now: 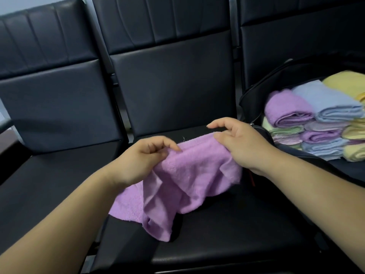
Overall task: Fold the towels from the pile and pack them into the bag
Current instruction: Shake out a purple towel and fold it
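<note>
Black padded chairs [173, 91] stand in a row against a pale blue-grey wall [19, 4], their seats forming one dark, smooth, slightly shiny surface. An open black bag [276, 80] sits on the seat at the right end of the row. Inside the bag, folded towels [316, 119] are stacked in neat layers of purple, blue, green and yellow, their folded edges facing out toward the seat left of the bag.

On that seat, just left of the bag, lies the unfolded purple towel [189, 175]. Its upper edge is lifted and stretched sideways, so its long axis runs left to right, with the end nearest the bag a little higher. The rest sags down from that edge in loose creases, with one crumpled corner pointing away from the bag toward the seat's front edge.

The left hand [142, 157] pinches the towel's upper edge at the end far from the bag, fingers curled. The right hand [243, 145] grips the end close to the bag, its thumb on the cloth and its forefinger held out above it.
</note>
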Available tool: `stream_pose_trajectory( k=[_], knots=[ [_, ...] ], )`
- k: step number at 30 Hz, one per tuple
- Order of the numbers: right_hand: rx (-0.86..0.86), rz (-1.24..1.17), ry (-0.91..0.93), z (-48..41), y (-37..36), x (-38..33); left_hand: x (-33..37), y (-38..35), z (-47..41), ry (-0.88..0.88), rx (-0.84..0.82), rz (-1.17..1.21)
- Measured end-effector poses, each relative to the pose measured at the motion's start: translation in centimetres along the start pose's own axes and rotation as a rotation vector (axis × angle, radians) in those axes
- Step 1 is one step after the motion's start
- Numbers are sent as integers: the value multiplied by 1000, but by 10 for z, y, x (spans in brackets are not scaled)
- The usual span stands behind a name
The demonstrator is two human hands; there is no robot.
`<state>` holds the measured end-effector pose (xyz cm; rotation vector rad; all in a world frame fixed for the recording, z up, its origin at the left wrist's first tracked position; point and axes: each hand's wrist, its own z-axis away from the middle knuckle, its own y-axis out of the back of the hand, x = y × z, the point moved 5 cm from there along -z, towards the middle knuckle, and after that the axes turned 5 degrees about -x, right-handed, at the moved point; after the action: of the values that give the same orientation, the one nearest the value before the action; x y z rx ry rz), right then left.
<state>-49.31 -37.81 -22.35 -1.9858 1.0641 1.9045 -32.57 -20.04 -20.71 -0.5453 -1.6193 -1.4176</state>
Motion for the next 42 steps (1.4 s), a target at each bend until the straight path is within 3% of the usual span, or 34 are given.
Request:
stream_pose_trajectory(
  k=[2, 4, 7, 9, 14, 18, 19, 21, 23, 24, 26, 27, 29, 32, 35, 37, 39, 41, 42],
  knots=[
    [-30, -82, 34, 2, -3, -5, -8, 3, 3, 70, -53, 5],
    [-230, -112, 97, 9, -11, -17, -15, 7, 2, 112, 0, 27],
    [-567, 269, 128, 24, -26, -26, -20, 14, 0, 128, 99, 113],
    [-627, 471, 81, 26, -30, -20, -20, 11, -2, 129, 110, 144],
    [-340, 441, 91, 8, -17, -11, 3, 8, -1, 41, 167, 114],
    [-74, 74, 21, -3, -4, -6, 17, -4, 7, -26, -281, -31],
    [-39, -28, 22, -3, -6, -8, 16, -4, 7, -27, -307, -72],
    [-49, -239, 27, -1, -13, -14, 14, 4, 4, -24, -206, -43],
    [-214, -357, 71, 6, -22, -27, 8, 18, 1, 12, -59, 12],
    [-349, -289, 105, 12, -26, -35, 5, 23, 0, 24, -1, 44],
    [-602, 133, 129, 21, -36, -39, 10, 25, -2, -23, 101, 62],
    [-668, 365, 132, 23, -39, -36, 18, 24, -1, -63, 156, 40],
    [-636, 551, 180, 17, -33, -40, 43, 25, 3, -143, 199, 24],
    [-386, 395, 239, 0, -1, -77, 84, 38, 15, -225, -1, -24],
    [-126, 69, 213, -14, 28, -124, 117, 60, 25, -171, -193, -381],
    [-57, -10, 287, -10, 33, -160, 142, 78, 30, -205, -129, -484],
    [-130, -27, 373, 3, 32, -192, 169, 100, 40, -237, 50, -447],
    [-307, 133, 388, 17, 33, -211, 190, 119, 53, -264, 245, -318],
    [-377, 322, 366, 23, 32, -217, 199, 123, 61, -284, 314, -254]
  ],
)
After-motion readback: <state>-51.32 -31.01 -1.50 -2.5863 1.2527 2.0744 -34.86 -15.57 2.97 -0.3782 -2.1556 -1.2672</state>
